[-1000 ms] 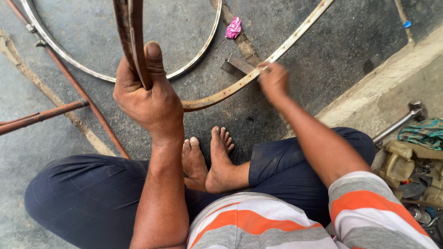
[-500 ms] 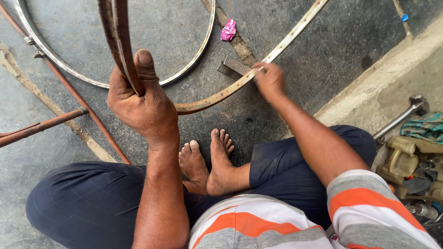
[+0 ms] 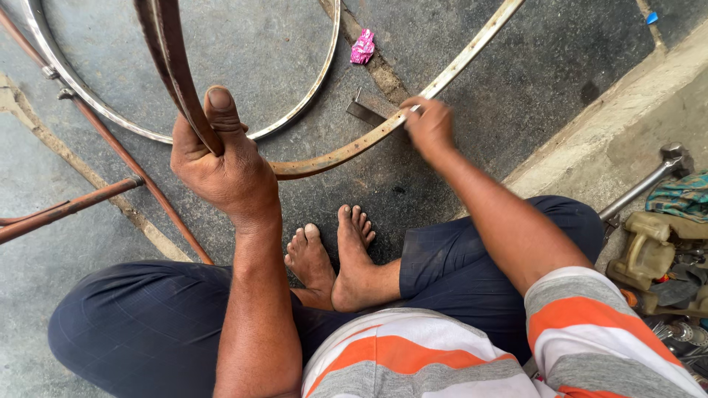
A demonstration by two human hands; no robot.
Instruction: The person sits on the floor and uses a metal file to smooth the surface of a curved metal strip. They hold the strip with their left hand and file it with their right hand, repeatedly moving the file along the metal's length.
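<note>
My left hand [image 3: 221, 162] is closed around a rusty brown bicycle rim [image 3: 173, 66], thumb pointing up along its near edge. That rim curves on to the right, where it looks paler and worn [image 3: 457, 63]. My right hand [image 3: 429, 127] pinches this lower right stretch of the rim between its fingers. Just left of that hand a small flat metal piece [image 3: 366, 112] lies on the ground. I sit cross-legged with bare feet [image 3: 335, 254] under the rim.
A shiny chrome rim [image 3: 310, 96] lies flat on the dark ground behind. Rusty rods [image 3: 74, 206] cross at the left. A pink wrapper [image 3: 362, 47] lies near a crack. A concrete kerb [image 3: 627, 118] runs at the right, with a wrench [image 3: 641, 184] and several tools and parts beside it.
My left hand has shifted slightly left with the rim. My right hand stays on the rim's lower right stretch.
</note>
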